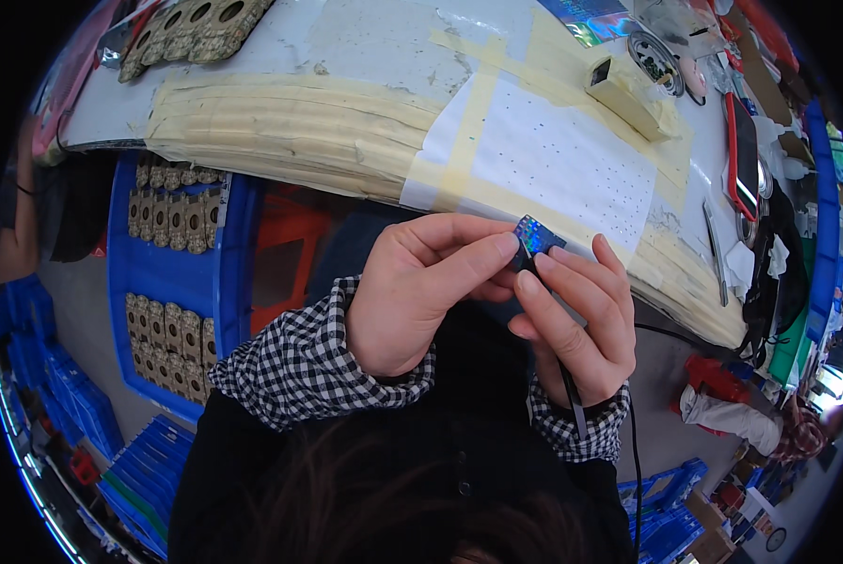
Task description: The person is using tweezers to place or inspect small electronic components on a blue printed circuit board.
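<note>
Just off the table's front edge, my left hand (417, 287) pinches a small shiny holographic sticker sheet (535, 234) between thumb and fingers. My right hand (586, 329) is closed around slim dark tweezers (573, 399), whose flat silver end sticks out below the palm. Their tips are near the sheet's lower edge; my fingers partly hide them. Right fingertips also meet the sheet's right side. Beyond both hands, a white paper (553, 155) dotted with tiny dark specks is taped to the table.
Masking tape covers the table edge (280, 117). Camouflage-patterned casings (200, 28) lie at the far left; more fill a blue tray (163, 273) below. Rightward are a tape-wrapped block (633, 99), a red-edged phone (741, 155) and a slim metal tool (716, 254). Another person (760, 423) is at right.
</note>
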### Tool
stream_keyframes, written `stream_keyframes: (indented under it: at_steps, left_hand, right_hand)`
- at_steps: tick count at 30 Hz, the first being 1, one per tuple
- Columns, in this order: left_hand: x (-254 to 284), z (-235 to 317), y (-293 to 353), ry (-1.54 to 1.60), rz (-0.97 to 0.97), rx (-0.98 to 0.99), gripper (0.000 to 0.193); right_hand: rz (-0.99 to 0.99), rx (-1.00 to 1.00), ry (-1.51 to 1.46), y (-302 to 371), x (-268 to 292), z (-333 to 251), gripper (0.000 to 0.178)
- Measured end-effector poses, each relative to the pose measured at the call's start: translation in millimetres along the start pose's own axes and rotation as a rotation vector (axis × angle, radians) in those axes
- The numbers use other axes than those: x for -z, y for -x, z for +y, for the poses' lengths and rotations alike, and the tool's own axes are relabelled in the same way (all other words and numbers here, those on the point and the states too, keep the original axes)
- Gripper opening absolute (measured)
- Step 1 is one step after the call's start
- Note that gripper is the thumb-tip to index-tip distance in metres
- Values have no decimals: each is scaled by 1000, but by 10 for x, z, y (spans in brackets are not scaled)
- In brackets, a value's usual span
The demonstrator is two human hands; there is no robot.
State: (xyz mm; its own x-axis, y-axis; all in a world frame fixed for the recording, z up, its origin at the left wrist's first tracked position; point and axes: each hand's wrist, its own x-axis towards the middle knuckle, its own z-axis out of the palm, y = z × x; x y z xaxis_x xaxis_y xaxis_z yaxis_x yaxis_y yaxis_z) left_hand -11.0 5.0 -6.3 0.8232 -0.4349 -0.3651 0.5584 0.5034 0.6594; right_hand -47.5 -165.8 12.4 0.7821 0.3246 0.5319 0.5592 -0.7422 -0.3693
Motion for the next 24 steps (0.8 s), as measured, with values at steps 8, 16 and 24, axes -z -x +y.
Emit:
stream_keyframes:
  at_steps: [8,16,24]
  left_hand:
    - [-3,4,3,66,10,13,20]
    - [-19,34,3,-11,39,15,17]
    - [-19,40,-9,2,51,17,16]
  right_hand:
    - [20,-5,-37,16,26,12,32]
    - [102,-77,-43,34,118,76,29]
    - [119,-182,232,60,182,385,33]
